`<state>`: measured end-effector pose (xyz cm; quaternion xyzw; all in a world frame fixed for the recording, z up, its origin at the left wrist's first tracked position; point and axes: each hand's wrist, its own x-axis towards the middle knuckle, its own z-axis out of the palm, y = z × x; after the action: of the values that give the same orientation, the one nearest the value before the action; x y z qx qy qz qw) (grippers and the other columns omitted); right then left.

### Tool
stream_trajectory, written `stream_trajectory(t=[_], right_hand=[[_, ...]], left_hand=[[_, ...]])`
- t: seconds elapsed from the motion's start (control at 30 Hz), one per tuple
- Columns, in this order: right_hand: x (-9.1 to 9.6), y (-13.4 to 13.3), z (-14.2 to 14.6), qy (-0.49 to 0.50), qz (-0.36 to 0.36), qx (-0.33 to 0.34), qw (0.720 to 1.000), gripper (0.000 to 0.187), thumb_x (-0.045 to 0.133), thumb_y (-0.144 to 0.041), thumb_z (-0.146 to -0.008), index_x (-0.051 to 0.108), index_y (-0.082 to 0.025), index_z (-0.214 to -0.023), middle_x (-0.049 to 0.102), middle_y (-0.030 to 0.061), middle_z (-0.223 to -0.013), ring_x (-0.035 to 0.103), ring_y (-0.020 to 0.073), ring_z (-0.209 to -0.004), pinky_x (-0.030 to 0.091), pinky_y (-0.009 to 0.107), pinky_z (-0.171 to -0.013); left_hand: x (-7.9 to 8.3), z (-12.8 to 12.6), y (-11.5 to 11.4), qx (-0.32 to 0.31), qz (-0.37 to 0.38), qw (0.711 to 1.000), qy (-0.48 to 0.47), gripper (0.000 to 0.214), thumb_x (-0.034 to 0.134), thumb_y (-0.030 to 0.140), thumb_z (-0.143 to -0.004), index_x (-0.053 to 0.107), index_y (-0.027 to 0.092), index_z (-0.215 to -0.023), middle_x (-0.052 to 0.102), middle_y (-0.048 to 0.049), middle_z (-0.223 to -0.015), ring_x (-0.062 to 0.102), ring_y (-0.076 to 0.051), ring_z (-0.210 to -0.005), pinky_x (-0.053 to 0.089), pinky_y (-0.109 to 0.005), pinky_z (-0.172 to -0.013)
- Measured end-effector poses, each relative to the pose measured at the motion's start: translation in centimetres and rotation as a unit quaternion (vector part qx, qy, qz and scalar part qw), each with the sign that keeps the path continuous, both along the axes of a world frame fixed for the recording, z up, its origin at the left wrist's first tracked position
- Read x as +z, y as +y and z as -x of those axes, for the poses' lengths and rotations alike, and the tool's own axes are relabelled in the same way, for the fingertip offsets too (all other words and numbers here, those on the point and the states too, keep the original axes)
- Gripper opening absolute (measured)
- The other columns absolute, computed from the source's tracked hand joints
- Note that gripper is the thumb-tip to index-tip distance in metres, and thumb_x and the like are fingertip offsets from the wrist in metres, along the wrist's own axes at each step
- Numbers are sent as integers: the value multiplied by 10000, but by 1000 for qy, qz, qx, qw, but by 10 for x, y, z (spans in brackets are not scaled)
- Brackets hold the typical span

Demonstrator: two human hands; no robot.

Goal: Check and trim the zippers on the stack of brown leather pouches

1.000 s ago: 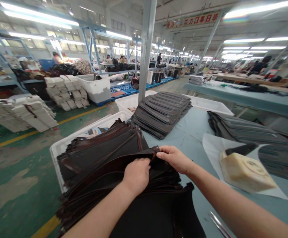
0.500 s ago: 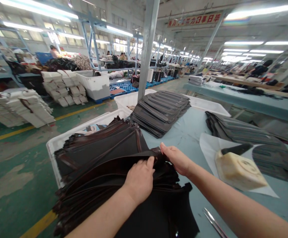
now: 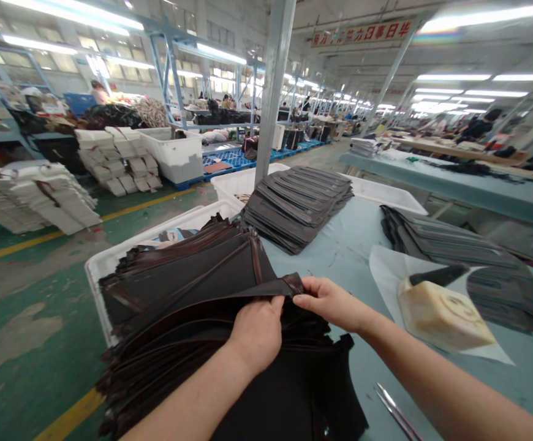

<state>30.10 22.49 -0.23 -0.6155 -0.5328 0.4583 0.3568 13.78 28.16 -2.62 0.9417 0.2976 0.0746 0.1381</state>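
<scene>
A thick stack of dark brown leather-like panels (image 3: pixel 188 294) with glossy edges lies fanned over a white plastic crate (image 3: pixel 154 242) and the table edge. My left hand (image 3: pixel 257 334) rests on the stack, its fingers pinching the top panel (image 3: pixel 248 293). My right hand (image 3: pixel 328 303) grips that panel's raised corner, so the sheet bows upward. Near my right forearm, steel scissors (image 3: pixel 397 411) lie on the pale blue table (image 3: pixel 349 257). The lower part of the stack is partly hidden by my arms.
Stacks of dark grey panels (image 3: pixel 296 205) lie beyond the hands. A beige wax-like block (image 3: pixel 443 315) and a dark-handled tool (image 3: pixel 436 275) sit on white paper to the right. A steel column (image 3: pixel 273 79) rises ahead. White bundles, crates and blue pallets stand on the green floor.
My right hand has closed on the panel's corner and drawn it up from the stack. My left hand has shifted slightly to pinch the same sheet.
</scene>
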Motion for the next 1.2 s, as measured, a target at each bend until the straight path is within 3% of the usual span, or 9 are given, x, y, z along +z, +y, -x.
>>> stream_trajectory(t=[0.13, 0.27, 0.47, 0.53, 0.67, 0.77, 0.9, 1.07, 1.2], right_hand=[[1, -1, 2, -32, -21, -11, 999, 199, 466, -238, -752, 601, -150, -870, 606, -7, -763, 534, 141, -735, 416, 256, -691], [-4, -1, 6, -88, -44, -95, 991, 195, 426, -223, -732, 599, -158, -792, 604, -1, -713, 526, 139, -677, 409, 246, -633], [-3, -1, 15, -282, -40, -244, 927, 150, 435, -188, -649, 583, -171, -672, 586, 14, -626, 506, 149, -609, 363, 252, -568], [-2, -2, 17, -318, -40, -243, 916, 166, 415, -168, -635, 581, -177, -636, 569, 14, -593, 492, 146, -590, 343, 250, -551], [-9, -3, 9, -324, -65, -246, 911, 193, 361, -138, -626, 540, -184, -573, 537, 11, -562, 479, 143, -585, 338, 254, -561], [-20, -3, -5, -205, -43, -282, 936, 162, 353, -140, -610, 500, -185, -558, 517, -5, -528, 482, 134, -546, 358, 253, -553], [-21, -5, -15, -6, -41, -294, 955, 137, 454, -258, -670, 538, -162, -719, 572, 6, -659, 541, 141, -632, 403, 254, -607], [-5, -13, -3, -113, -16, -227, 967, 280, 502, -420, -702, 567, -151, -663, 502, -17, -565, 449, 113, -552, 346, 230, -527], [-2, -15, 8, -202, -13, -196, 959, 187, 498, -337, -702, 578, -168, -694, 523, -22, -584, 429, 103, -521, 324, 219, -497]], left_hand=[[1, -2, 2, 13, 36, 999, 8, 372, 321, 219, -833, 409, 207, -1195, 631, -85, -942, 589, -221, -844, 453, -337, -764], [3, -10, 4, 6, 128, 987, -91, 407, 386, 200, -801, 430, 205, -1206, 571, -90, -1130, 517, -219, -1042, 379, -345, -922], [13, -22, 1, -71, 381, 892, -233, 480, 409, 116, -743, 455, 198, -1213, 528, -5, -1213, 448, -147, -1133, 304, -283, -1001], [14, -21, -2, -76, 419, 869, -253, 494, 404, 110, -740, 449, 216, -1221, 517, 22, -1224, 436, -145, -1146, 298, -300, -1006], [13, -17, -5, -57, 447, 854, -260, 485, 414, 114, -741, 464, 222, -1212, 494, 29, -1249, 413, -147, -1166, 248, -316, -1033], [14, -16, -7, -53, 485, 832, -264, 477, 407, 116, -750, 463, 211, -1214, 518, 14, -1224, 462, -140, -1114, 268, -308, -1018], [13, -17, -8, -45, 498, 820, -280, 455, 436, 131, -743, 494, 194, -1190, 536, -12, -1205, 452, -175, -1125, 239, -335, -1025], [13, -19, -7, -35, 523, 793, -310, 404, 488, 178, -732, 555, 190, -1130, 595, -42, -1114, 472, -230, -1088, 280, -361, -981], [13, -23, -8, 18, 580, 740, -340, 301, 493, 331, -759, 663, 133, -909, 667, -58, -814, 573, -208, -804, 409, -315, -777]])
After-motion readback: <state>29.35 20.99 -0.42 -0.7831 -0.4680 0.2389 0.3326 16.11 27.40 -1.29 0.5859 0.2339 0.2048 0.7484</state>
